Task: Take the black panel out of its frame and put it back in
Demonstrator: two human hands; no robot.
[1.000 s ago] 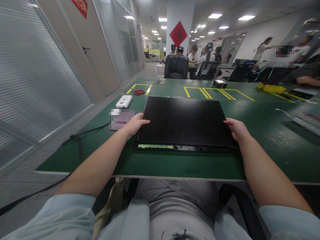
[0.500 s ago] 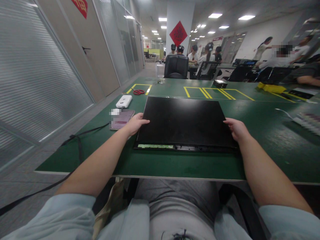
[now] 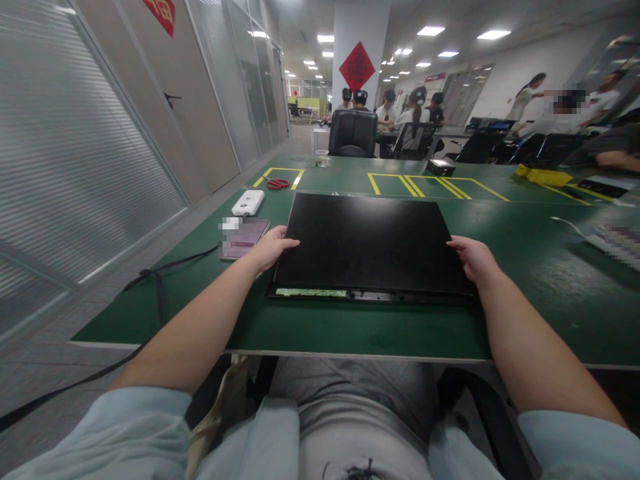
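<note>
You had both hands on the black panel [image 3: 367, 243], which lay in front of you on the green table [image 3: 375, 337], a little back from the near edge. Your left hand [image 3: 270, 250] pinched its left side, the thumb laid over the dark face and the other fingers mostly hidden at the edge. Your right hand [image 3: 473, 259] pinched the opposite side, thumb and fingers bent in at the rim (how far they reached underneath, you could not have told from this view). Along the panel's near side ran a narrow dark border, with a pale green strip [image 3: 311, 293] set into its left part.

Just beside your left hand lay a phone [image 3: 250, 237], partly blurred out, and beyond it a white device [image 3: 248, 203] with rounded corners. Red-handled scissors [image 3: 277, 184] rested farther off, by a yellow tape outline. A black strap [image 3: 160, 300] trailed over the table's left side. Well apart from your right hand, a white cable [image 3: 570, 227] stretched over the tabletop, and a crumpled yellow item [image 3: 543, 175] lay toward the far right. Past the table stood a black chair [image 3: 353, 133], with several people behind it.
</note>
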